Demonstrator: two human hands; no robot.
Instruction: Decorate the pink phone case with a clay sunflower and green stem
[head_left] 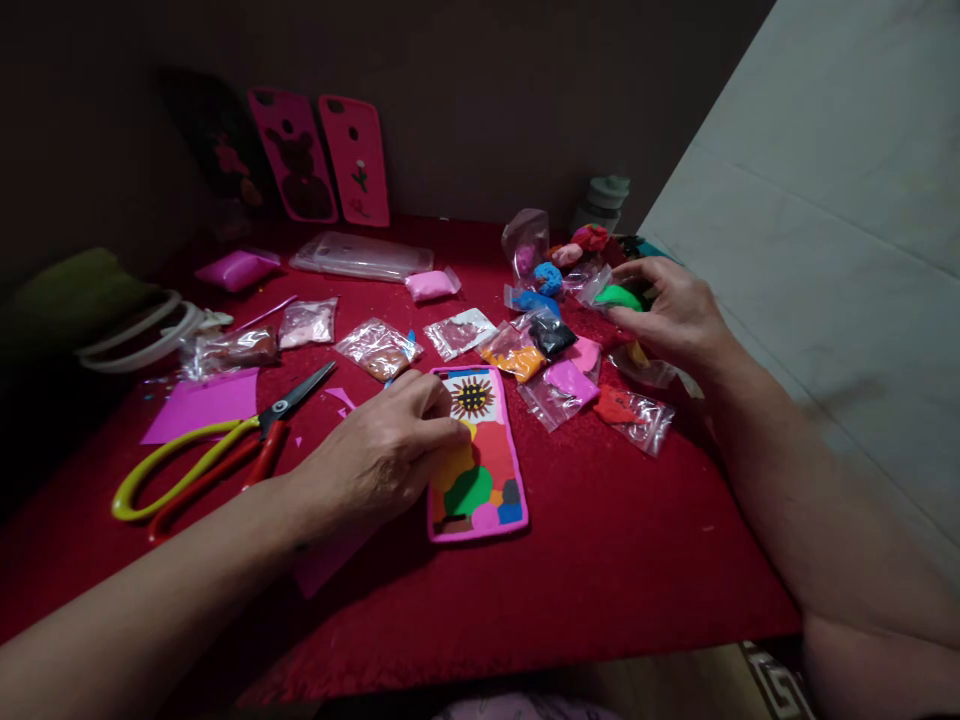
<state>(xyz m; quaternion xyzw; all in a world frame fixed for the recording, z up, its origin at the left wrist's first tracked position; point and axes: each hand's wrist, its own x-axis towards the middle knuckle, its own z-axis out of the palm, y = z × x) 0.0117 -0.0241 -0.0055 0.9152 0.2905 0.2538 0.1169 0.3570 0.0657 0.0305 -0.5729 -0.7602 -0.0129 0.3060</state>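
A phone case (493, 450) with a pink rim lies on the red cloth, covered in coloured patches with a sunflower near its top. My left hand (390, 440) rests over its left edge, fingers curled together; whatever they hold, if anything, is hidden. At the right, my right hand (675, 305) grips a clear bag of green clay (619, 296) between thumb and fingers. Close by lie blue clay (547, 278), a bag of orange clay (517, 358), a black clay packet (551, 335), pink clay (571, 380) and a bag of red clay (634, 415).
Scissors (279, 410) with yellow and red handles lie open at the left beside a pink sheet (202, 405). Decorated phone cases (356, 165) lean against the back wall. A clear case (364, 256) lies before them. A bottle (604, 200) stands behind; a tiled wall (840, 180) borders the right.
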